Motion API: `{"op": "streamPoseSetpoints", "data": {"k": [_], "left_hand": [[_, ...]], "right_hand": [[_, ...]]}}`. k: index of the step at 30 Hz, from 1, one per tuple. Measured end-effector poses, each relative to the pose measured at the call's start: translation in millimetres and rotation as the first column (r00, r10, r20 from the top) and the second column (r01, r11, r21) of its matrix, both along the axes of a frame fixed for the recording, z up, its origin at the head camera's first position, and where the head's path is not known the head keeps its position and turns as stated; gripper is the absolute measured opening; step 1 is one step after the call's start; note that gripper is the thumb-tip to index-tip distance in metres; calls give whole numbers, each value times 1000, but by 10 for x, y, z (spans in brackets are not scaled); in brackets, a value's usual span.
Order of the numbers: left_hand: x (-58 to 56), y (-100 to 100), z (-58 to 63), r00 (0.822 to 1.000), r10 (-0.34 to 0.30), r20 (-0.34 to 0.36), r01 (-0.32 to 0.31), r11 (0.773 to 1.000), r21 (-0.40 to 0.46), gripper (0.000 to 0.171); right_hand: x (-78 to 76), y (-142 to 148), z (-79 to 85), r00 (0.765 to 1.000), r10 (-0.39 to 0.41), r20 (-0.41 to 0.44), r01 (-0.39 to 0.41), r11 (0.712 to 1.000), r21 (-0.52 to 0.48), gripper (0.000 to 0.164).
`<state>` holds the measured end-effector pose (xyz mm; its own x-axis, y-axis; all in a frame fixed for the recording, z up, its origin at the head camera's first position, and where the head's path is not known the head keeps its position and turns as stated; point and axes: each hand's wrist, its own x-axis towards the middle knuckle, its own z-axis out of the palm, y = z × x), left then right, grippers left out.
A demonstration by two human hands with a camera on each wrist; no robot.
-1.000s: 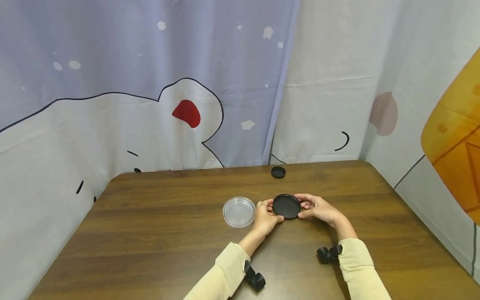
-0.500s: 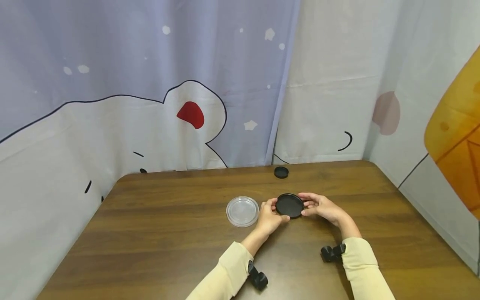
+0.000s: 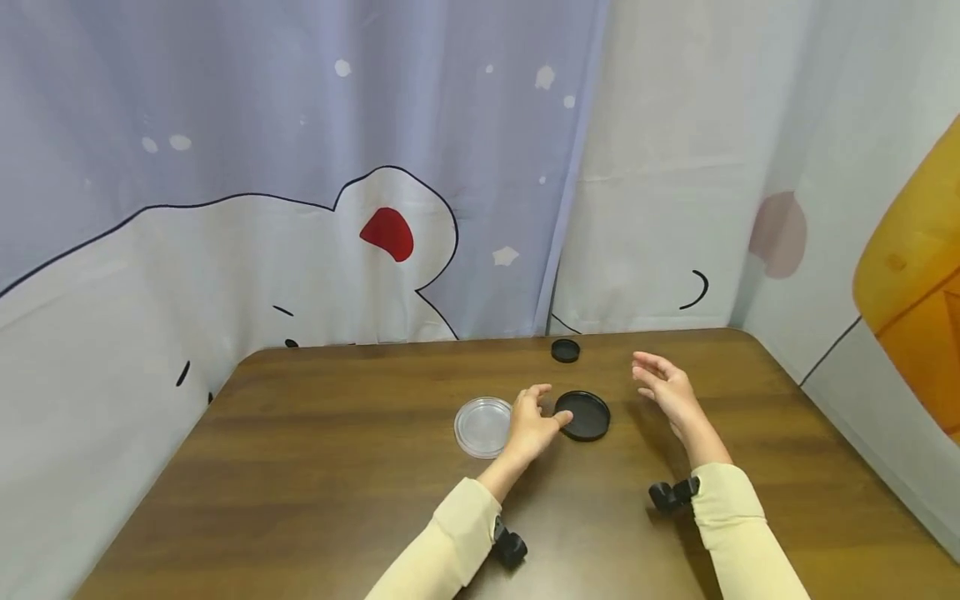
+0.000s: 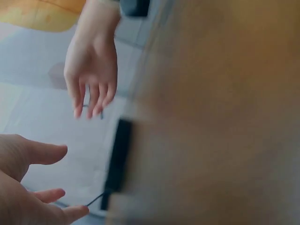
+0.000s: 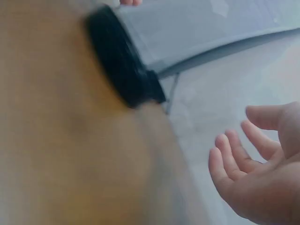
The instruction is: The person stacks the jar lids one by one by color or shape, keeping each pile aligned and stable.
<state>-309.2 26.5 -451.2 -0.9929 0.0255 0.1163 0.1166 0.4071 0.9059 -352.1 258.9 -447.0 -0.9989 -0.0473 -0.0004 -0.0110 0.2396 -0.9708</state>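
Observation:
A shallow round black dish (image 3: pixel 587 417), with a raised rim, lies on the wooden table (image 3: pixel 337 475). My left hand (image 3: pixel 531 429) hovers at its left side, thumb and fingers spread and holding nothing. From the head view the thumb overlaps the dish's edge, but a gap shows between hand and dish in the left wrist view. Off to the right of the dish, my right hand (image 3: pixel 671 394) is raised with loosely bent fingers and nothing in them. Partly behind the left hand is a clear round dish (image 3: pixel 480 427).
A smaller round black dish (image 3: pixel 566 351) lies near the table's back edge. Behind the table hangs a printed curtain (image 3: pixel 495 167), which continues along the right side.
Both hands have let go of the black dish, which stays on the table. My right hand has moved up and right, while the left has opened and drawn slightly away.

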Motion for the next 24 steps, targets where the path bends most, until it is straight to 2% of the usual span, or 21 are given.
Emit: {"op": "streamPoseSetpoints", "data": {"k": [2, 4, 7, 9, 12, 16, 19, 21, 24], "left_hand": [[-120, -68, 90, 1000, 8, -8, -8, 1000, -9, 55], [-273, -137, 180, 1000, 12, -12, -13, 999, -32, 57], [-512, -219, 273, 1000, -8, 4, 8, 996, -89, 61], [-653, -248, 290, 999, -34, 27, 37, 988, -152, 67], [-828, -256, 285, 994, -79, 82, 97, 964, -246, 77], [-994, -222, 258, 982, -135, 135, 176, 911, -372, 84], [-1089, -171, 227, 978, -170, 123, 206, 886, -415, 79], [-1139, -132, 199, 979, -174, 111, 204, 895, -398, 73], [-1200, -77, 152, 980, -149, 135, 186, 927, -327, 66]], "right_hand": [[-86, 2, 108, 999, -33, -14, 33, 999, 20, 54], [-185, -24, 206, 999, -22, -27, 23, 998, 57, 56], [-338, -102, 315, 998, 47, -31, -42, 987, 157, 62], [-433, -167, 355, 995, 97, -19, -90, 967, 239, 66], [-555, -267, 366, 986, 164, 10, -156, 916, 370, 71], [-697, -373, 291, 974, 213, 80, -224, 848, 480, 74], [-783, -397, 210, 966, 212, 147, -257, 831, 494, 72], [-829, -400, 162, 952, 230, 203, -301, 832, 467, 72], [-888, -407, 111, 920, 279, 273, -378, 815, 440, 76]]}}
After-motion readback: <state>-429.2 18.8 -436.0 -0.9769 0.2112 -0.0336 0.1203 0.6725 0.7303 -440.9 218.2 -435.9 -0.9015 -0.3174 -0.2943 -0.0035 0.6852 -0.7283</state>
